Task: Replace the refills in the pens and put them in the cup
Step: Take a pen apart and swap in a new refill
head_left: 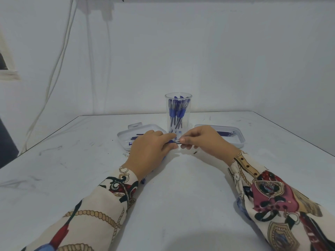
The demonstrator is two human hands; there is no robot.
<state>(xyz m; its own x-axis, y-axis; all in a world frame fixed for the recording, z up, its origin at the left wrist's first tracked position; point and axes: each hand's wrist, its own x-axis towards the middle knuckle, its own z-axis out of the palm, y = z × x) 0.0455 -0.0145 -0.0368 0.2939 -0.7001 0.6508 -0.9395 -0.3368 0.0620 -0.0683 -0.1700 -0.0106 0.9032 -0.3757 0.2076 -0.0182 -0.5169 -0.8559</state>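
The white table [181, 205] carries everything, so the work sits near its middle, within easy reach. Toward its far edge stands the clear cup [178, 113], upright and already holding several blue pens. The left tray [123, 136] and right tray [241, 140] flank it, likely keeping pens and refills sorted. In front of the cup the left hand [150, 151] and right hand [201, 140] meet, each pinching an end of one pen [175, 141], probably to pull it apart or seat a refill; which, I cannot tell.
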